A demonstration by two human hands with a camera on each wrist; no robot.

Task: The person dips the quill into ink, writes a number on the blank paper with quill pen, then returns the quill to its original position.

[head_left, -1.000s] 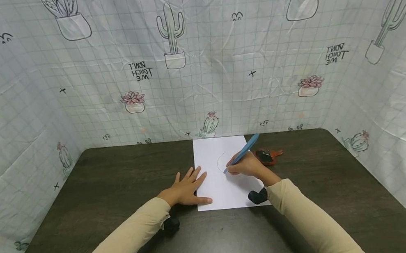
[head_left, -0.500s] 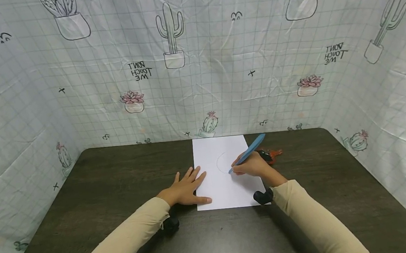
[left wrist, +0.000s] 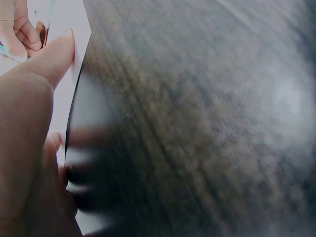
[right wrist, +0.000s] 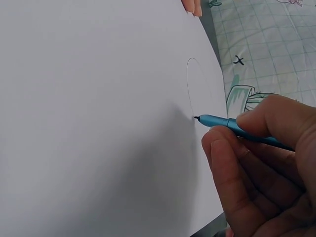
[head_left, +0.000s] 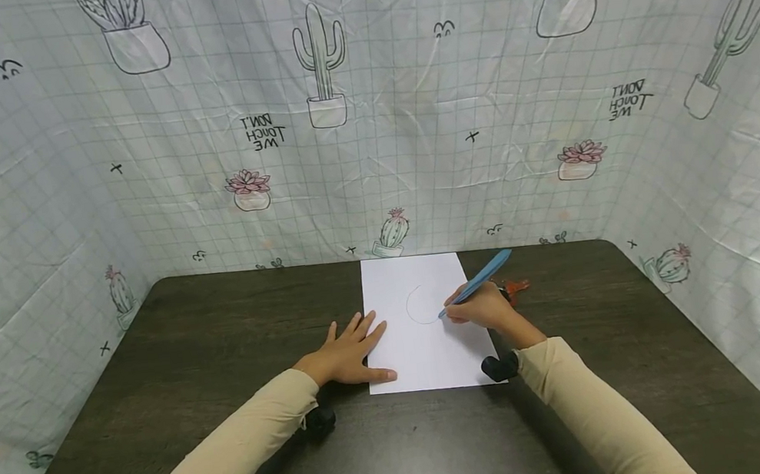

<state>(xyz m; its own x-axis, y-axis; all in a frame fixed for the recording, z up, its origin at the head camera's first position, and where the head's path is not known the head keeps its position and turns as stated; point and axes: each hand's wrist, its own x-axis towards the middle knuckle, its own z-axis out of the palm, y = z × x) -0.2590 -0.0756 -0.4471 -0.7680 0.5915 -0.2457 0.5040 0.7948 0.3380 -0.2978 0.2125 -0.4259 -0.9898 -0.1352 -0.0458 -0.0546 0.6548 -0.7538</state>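
Pen (head_left: 480,280) (blue), in right hand (head_left: 485,308), pinched.

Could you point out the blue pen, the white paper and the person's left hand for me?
Blue pen (head_left: 481,279): head view, middle of its barrel.
White paper (head_left: 421,348): head view, bare area below the drawn curve.
Left hand (head_left: 348,357): head view, back of the hand.

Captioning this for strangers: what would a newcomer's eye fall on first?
The white paper comes first, bright against the dark table at its far edge. Over it, the right hand holds a blue pen at the end of a thin curved line, and the left hand rests on the paper's left edge. Behind, a pale cloth printed with cacti hangs.
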